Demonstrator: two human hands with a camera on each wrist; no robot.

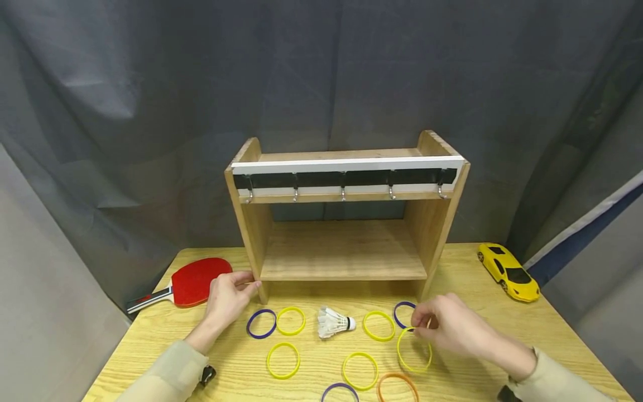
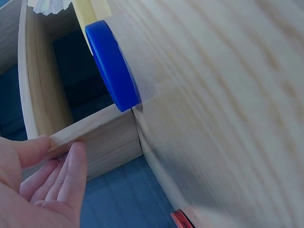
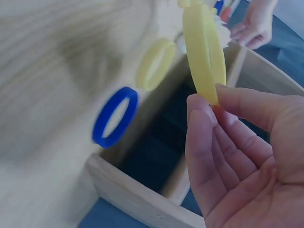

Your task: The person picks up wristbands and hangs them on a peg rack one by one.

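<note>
My right hand (image 1: pixel 449 325) pinches a yellow ring (image 3: pixel 199 52) between thumb and fingertips, lifted above the table in the right wrist view. Beside it on the table lies a blue ring (image 3: pixel 115 118), partly covered by that hand in the head view. My left hand (image 1: pixel 227 298) holds the lower front edge of the wooden shelf's left side panel (image 2: pixel 111 135), thumb on one face and fingers on the other. Across the top of the wooden shelf (image 1: pixel 344 277) runs a white strip with a black band (image 1: pixel 321 178) and several metal hooks (image 1: pixel 343 194).
Several other rings lie in front of the shelf, among them a yellow ring (image 1: pixel 283 377) and an orange ring (image 1: pixel 398 375). A white shuttlecock (image 1: pixel 332 322) lies between them. At left is a red table tennis bat (image 1: pixel 198 282); at right, a yellow toy car (image 1: pixel 508 272).
</note>
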